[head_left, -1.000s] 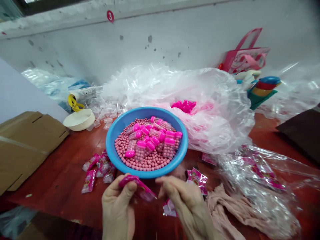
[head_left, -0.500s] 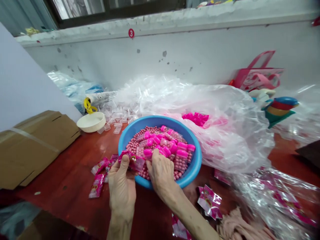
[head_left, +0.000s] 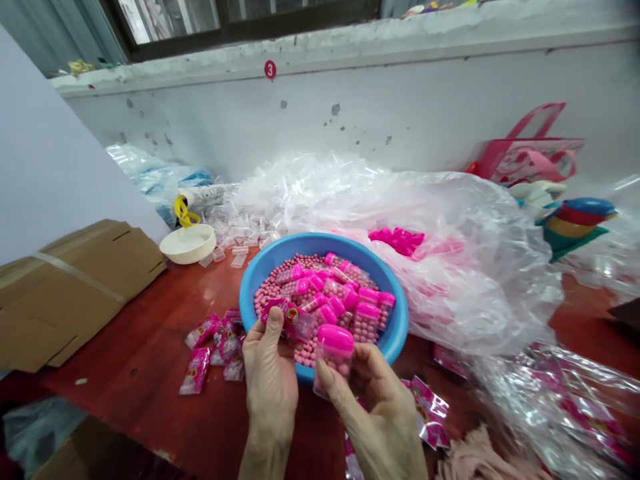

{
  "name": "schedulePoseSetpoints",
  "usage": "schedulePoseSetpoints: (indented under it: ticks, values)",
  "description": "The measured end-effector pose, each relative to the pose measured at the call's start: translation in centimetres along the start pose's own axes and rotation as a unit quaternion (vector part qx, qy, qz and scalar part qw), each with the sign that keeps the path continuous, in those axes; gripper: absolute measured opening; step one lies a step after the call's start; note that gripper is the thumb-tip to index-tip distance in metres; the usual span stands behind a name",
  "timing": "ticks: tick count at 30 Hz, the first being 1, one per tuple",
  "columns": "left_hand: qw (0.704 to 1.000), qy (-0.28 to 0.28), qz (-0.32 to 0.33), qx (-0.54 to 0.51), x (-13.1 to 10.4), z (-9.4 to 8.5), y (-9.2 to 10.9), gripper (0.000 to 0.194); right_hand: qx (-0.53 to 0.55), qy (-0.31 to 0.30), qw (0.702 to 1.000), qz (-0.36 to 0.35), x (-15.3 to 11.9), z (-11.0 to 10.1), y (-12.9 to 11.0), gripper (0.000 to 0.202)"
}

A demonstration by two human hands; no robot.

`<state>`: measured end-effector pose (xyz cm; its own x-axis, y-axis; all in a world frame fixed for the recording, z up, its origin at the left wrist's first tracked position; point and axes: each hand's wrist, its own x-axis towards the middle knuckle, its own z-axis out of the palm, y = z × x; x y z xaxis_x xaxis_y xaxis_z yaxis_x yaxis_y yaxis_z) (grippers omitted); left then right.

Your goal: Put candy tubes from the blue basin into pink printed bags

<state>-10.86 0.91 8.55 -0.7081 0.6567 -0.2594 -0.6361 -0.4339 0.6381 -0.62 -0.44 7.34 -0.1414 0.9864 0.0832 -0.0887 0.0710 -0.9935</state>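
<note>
A blue basin holds loose pink beads and several clear bottles with bright pink caps. Over its front left edge, my left hand pinches a pink printed wrapper between thumb and fingers. My right hand grips one bead-filled bottle at the basin's front edge, its pink cap upward. More pink filled packets lie on the red table left of my left hand.
Behind the basin spreads clear plastic sheeting with pink caps on it. A white round lid and cardboard are at left. Wrappers and a cloth lie at front right.
My right hand has come out of the basin toward me with a bottle in its grip. My left hand, still holding the wrapper, has shifted slightly right.
</note>
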Motion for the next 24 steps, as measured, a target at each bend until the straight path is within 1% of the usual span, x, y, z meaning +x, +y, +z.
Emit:
schedulePoseSetpoints:
  ticks: [3, 7, 13, 15, 17, 20, 24]
  values:
    - [1.0, -0.001, -0.005, 0.004, -0.6, 0.2, -0.6, 0.027, 0.007, -0.012, 1.0, 0.016, 0.0, -0.5, 0.3, 0.022]
    - [1.0, -0.012, -0.012, 0.01, -1.2, 0.4, -1.2, 0.025, -0.021, -0.03, 0.999, 0.014, 0.0, -1.3, 0.8, 0.023]
    - [0.999, -0.033, -0.026, 0.023, -1.4, 0.6, -2.0, 0.019, -0.092, -0.009, 0.996, -0.009, -0.6, -1.9, 0.8, 0.016]
    - [0.998, -0.039, -0.032, 0.031, -1.5, 0.5, -2.3, 0.017, -0.115, -0.02, 0.993, -0.01, -0.8, -2.3, 0.8, 0.017]
    - [0.997, -0.048, -0.04, 0.042, -1.6, 0.5, -2.4, 0.016, -0.12, -0.025, 0.992, 0.005, -0.9, -2.8, 0.8, 0.02]
    - [0.993, -0.073, -0.062, 0.063, -1.8, 0.6, -2.6, 0.014, -0.118, -0.015, 0.993, 0.014, -1.1, -3.5, 0.9, 0.024]
    - [0.991, -0.092, -0.07, 0.07, -2.1, 0.9, -3.0, 0.017, -0.157, 0.026, 0.987, -0.002, -1.9, -3.8, 1.1, 0.028]
